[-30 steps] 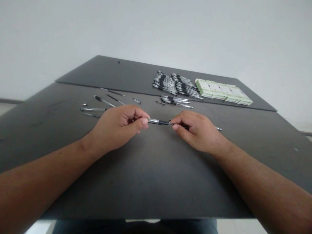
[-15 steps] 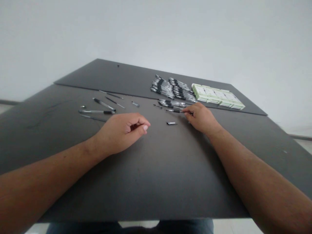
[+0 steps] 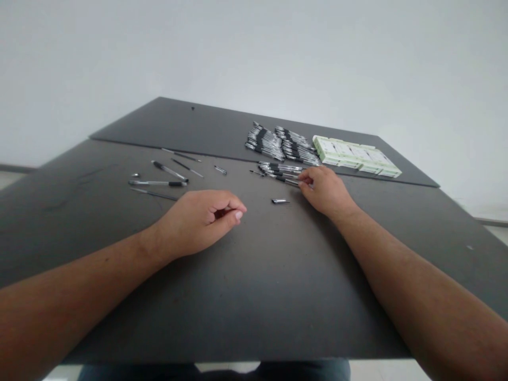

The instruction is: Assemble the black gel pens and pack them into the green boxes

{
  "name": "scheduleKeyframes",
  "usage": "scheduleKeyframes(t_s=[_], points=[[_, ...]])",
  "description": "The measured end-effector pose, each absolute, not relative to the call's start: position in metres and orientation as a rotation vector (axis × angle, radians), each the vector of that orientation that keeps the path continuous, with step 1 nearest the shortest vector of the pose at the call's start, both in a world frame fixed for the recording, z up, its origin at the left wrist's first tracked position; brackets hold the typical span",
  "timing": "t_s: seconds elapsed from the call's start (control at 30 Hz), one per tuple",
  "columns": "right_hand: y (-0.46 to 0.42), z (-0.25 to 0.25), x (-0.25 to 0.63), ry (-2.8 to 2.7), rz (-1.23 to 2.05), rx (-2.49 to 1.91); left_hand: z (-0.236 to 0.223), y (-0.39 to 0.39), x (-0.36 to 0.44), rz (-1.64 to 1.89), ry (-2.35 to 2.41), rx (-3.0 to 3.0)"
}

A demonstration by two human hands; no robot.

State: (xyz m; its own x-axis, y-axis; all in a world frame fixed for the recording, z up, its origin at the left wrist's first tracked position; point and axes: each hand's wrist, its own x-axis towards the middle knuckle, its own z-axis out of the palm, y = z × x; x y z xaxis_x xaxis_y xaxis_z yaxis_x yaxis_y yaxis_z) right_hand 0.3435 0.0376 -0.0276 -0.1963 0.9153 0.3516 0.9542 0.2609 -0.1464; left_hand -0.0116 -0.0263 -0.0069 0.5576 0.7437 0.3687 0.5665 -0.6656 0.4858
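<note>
My right hand (image 3: pixel 323 189) is closed at the right end of a clear pen with a black grip (image 3: pixel 281 179). That pen lies along the near side of a small row of similar pens (image 3: pixel 280 168). My left hand (image 3: pixel 208 219) rests on the table with its fingers curled and the thumb against the index finger; nothing shows in it. Between the hands lies a pen cap (image 3: pixel 280 201). A small dark-tipped piece (image 3: pixel 256 172) sits at the left end of the row.
Two bundles of pens (image 3: pixel 264 142) lie farther back, beside pale green boxes (image 3: pixel 357 155). Left of centre are loose pens (image 3: pixel 159 183), thin refills (image 3: pixel 186 167), another cap (image 3: pixel 220 170) and a small clear piece (image 3: pixel 135 175). A raised seam crosses the dark table (image 3: pixel 254 296).
My right hand has brought the pen slightly back and tilted it, up against the row of pens. The left hand stays almost still.
</note>
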Motion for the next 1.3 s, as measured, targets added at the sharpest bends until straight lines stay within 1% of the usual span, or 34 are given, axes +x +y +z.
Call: scheduleKeyframes(t_s=[0.2,0.43,0.53,0.63,0.8,1.13,1.3], points=[[0.03,-0.022,0.333,-2.241,-0.152,-1.677,-0.01,-0.027,-0.013,0.803,1.009,2.53],[0.015,-0.019,0.328,-2.24,-0.173,-1.474,-0.005,-0.022,-0.015,0.767,0.893,2.64],[0.011,-0.02,0.326,-2.258,-0.144,-1.427,0.002,-0.007,-0.026,0.736,1.036,2.679],[0.011,-0.021,0.325,-2.249,-0.133,-1.436,0.008,0.017,-0.047,0.713,1.349,2.628],[0.012,-0.021,0.327,-2.218,-0.105,-1.461,0.008,0.059,-0.089,0.487,1.721,2.718],[0.011,-0.021,0.328,-2.224,-0.092,-1.453,-0.015,0.092,-0.126,0.197,1.802,2.697],[0.011,-0.019,0.327,-2.252,-0.072,-1.449,-0.019,0.101,-0.131,0.145,1.761,2.667]])
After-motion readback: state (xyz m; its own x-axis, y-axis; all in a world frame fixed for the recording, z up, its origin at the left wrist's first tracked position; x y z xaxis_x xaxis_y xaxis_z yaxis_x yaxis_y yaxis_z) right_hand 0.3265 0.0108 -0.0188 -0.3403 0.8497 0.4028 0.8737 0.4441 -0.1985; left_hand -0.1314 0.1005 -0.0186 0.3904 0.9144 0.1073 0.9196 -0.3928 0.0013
